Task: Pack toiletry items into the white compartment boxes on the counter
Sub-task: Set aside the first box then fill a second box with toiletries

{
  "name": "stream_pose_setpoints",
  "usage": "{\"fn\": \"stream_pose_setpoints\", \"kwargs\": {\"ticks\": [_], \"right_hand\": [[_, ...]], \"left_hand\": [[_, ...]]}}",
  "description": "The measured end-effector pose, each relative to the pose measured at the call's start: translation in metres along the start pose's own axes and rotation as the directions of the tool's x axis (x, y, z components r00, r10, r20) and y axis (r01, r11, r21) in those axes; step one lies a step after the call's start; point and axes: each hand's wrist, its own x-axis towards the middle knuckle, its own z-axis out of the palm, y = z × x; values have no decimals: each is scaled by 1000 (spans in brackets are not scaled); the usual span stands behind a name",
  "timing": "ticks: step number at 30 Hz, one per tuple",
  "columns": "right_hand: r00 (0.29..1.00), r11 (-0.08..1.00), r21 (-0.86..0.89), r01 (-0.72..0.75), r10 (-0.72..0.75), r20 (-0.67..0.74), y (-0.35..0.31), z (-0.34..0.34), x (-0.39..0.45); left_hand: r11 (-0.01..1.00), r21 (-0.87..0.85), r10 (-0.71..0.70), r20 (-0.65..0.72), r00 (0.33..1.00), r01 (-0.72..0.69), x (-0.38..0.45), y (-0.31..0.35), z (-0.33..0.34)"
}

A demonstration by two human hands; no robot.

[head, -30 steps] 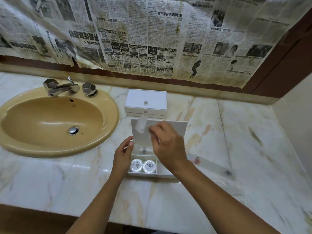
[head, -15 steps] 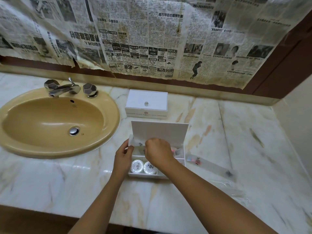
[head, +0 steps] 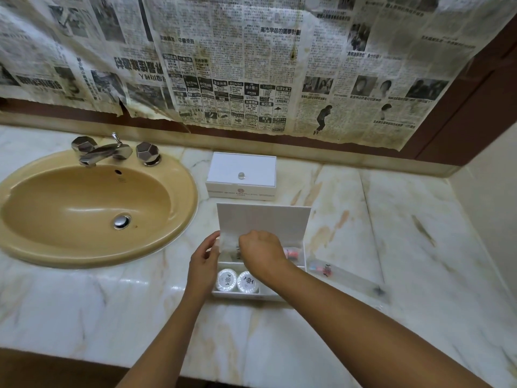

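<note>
Head view: right hand (head: 258, 252) lowered from above the raised lid (head: 263, 221) into the open box's (head: 302, 268) far compartment, fingers curled on a clear sachet (head: 229, 245), only partly seen. Left hand (head: 202, 260) steadying the box's left wall, fingers nearly straight. Likely one more item nearly seated. Two round soaps (head: 237, 280) in the near-left compartment. Closed box (head: 242, 175) just beyond. Clear packet (head: 345, 275) waiting to the right on marble counter (head: 419, 247). Tan sink (head: 84, 208) at left, newspaper (head: 251, 65) covering the wall.
</note>
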Motion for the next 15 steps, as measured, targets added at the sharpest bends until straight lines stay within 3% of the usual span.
{"fn": "stream_pose_setpoints", "kwargs": {"ticks": [6,10,12,15], "right_hand": [[985,985,157,-77,51,164,3,11,3],[935,929,323,-179,60,348,9,9,2],[935,943,306,-130,15,354,8,17,0],[975,945,295,-138,78,207,8,23,-6]], "left_hand": [[1000,-4,-3,-8,1000,3,0,2,1],[1000,-1,14,-3,1000,-14,1,-2,0],[999,13,31,19,999,-31,-1,0,0],[999,20,44,26,999,-45,-1,0,-1]]}}
